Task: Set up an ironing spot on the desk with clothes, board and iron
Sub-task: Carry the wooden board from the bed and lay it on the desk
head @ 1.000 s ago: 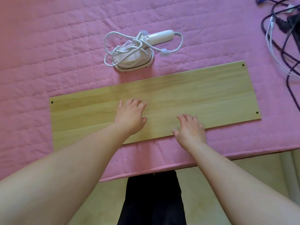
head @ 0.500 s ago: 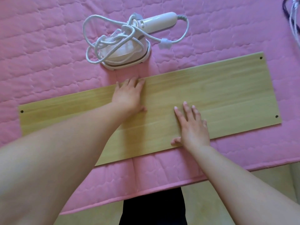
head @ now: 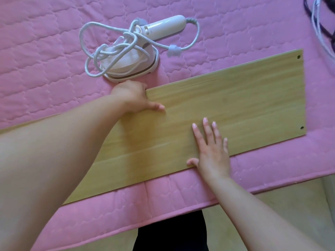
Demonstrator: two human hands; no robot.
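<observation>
Your left hand (head: pixel 133 97) gripped the board (head: pixel 226 113) by its far edge, fingers curled over it and thumb on top; your right hand (head: pixel 211 151) lay flat on it, fingers spread, holding nothing. The board sat on the pink quilt (head: pixel 45 51), with the iron (head: pixel 130 60) just beyond, cord (head: pixel 108 49) coiled on top. I judged board and iron placed; no clothes showed. No writing was readable.

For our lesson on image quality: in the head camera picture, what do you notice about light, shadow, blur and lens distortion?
Head view: soft, even light with no harsh glare; a faint shadow lies on the board beside the left forearm. The iron and right hand look fairly sharp, while the cables at top right look smeared. The wide lens makes the near forearms loom large.
</observation>
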